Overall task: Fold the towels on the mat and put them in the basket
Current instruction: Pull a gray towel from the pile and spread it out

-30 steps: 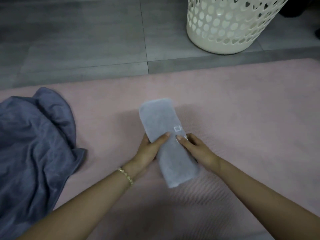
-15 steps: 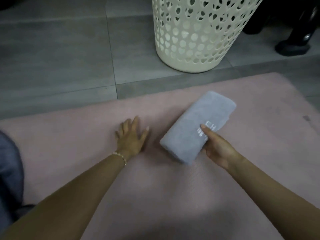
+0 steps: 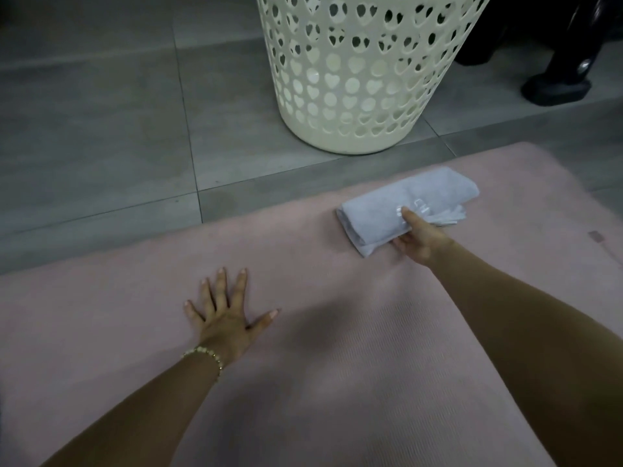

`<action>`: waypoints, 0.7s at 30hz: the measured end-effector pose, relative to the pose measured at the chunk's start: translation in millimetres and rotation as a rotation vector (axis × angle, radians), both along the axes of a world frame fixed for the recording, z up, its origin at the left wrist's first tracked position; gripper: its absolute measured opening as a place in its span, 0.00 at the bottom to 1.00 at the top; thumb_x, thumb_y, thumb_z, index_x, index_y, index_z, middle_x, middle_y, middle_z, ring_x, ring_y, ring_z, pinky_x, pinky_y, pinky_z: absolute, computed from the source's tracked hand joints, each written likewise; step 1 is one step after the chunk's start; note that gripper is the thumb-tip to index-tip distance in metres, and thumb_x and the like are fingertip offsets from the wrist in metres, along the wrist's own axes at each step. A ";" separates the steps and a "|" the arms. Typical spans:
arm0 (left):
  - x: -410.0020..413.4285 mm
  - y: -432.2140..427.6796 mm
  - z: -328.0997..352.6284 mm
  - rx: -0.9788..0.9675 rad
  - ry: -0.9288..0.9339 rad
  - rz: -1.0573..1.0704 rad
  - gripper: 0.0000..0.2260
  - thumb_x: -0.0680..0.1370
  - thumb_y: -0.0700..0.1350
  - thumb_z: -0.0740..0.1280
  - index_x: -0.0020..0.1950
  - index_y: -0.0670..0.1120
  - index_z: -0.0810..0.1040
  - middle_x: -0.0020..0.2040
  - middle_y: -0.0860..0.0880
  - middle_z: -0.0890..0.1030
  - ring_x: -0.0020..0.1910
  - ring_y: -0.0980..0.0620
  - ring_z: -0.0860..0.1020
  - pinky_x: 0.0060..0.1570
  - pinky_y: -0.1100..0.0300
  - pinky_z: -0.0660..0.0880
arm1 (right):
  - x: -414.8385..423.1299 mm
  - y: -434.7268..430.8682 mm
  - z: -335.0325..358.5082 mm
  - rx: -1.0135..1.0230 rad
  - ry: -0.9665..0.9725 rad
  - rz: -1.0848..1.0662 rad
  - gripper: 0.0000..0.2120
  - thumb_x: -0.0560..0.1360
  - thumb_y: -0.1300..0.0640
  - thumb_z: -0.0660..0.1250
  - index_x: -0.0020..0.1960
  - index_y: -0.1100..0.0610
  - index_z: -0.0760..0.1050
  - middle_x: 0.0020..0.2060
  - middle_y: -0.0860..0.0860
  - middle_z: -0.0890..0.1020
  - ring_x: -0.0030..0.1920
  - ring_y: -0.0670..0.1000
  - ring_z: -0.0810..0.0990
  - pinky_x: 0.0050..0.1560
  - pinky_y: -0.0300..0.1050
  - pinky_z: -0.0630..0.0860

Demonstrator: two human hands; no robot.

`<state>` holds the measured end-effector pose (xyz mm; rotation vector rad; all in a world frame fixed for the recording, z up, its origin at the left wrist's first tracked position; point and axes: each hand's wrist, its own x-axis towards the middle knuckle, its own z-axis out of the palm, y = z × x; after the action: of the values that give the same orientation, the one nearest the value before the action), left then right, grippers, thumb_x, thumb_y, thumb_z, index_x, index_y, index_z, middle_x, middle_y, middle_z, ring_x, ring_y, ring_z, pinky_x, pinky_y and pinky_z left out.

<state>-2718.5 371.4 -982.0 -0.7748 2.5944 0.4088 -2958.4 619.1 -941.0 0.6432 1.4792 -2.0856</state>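
The folded pale grey towel (image 3: 381,210) lies close to the far edge of the pink mat (image 3: 337,382), toward its far right corner. It is a compact bundle with white lettering on top and layered edges showing at its right end. The right hand (image 3: 419,241) pinches it at the near side, with the thumb (image 3: 409,218) pressed on top by the lettering and the fingers tucked underneath.

The left hand (image 3: 226,318), which wears a beaded bracelet (image 3: 205,353), holds nothing. It lies flat on the mat with fingers spread, well apart from the towel, apparently as a brace.

The cream basket (image 3: 354,79), pierced with heart-shaped holes, stands on the grey tiled floor (image 3: 101,129) just beyond the mat's far edge. Its rim is out of view.

Folding looks finished, so the step in hand is the transfer. The next move calls for lifting the bundle over the rim without letting the layers spill open.
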 end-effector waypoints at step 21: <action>41.4 -16.4 41.5 0.094 0.025 -0.160 0.35 0.76 0.67 0.50 0.78 0.53 0.44 0.78 0.51 0.45 0.77 0.50 0.45 0.74 0.50 0.44 | 174.0 -10.0 20.6 0.806 0.360 0.548 0.21 0.73 0.55 0.71 0.65 0.59 0.72 0.58 0.54 0.77 0.59 0.55 0.76 0.61 0.46 0.70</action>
<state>-2677.0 355.0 -940.5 -0.5294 2.6155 0.4911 -2784.5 609.2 -920.5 0.0743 2.3935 -1.1842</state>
